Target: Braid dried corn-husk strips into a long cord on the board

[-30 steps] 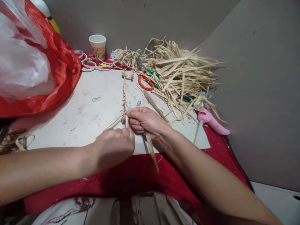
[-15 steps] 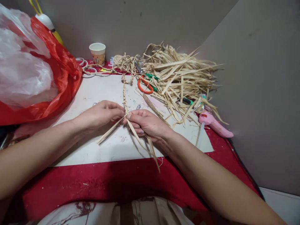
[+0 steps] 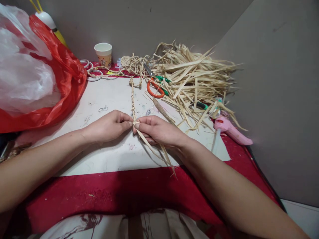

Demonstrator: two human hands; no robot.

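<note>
A thin straw braid runs down the white board to where both hands meet. My left hand is closed in a pinch at the braid's lower end, on its left side; the strand between those fingertips is mostly hidden. From the right, my right hand pinches the braid's end between thumb and forefinger. Loose straw strands trail down and right from under the right hand, past the board's near edge.
Behind, to the right, lie a heap of dry straw, scissors with orange and green handles and a pink glue gun. A paper cup stands at the back. A red plastic bag fills the left, over red cloth.
My left hand rose from below the braid's end to its left side and now pinches there. The strand that stuck out to the lower left no longer shows. My right hand stays at the braid.
</note>
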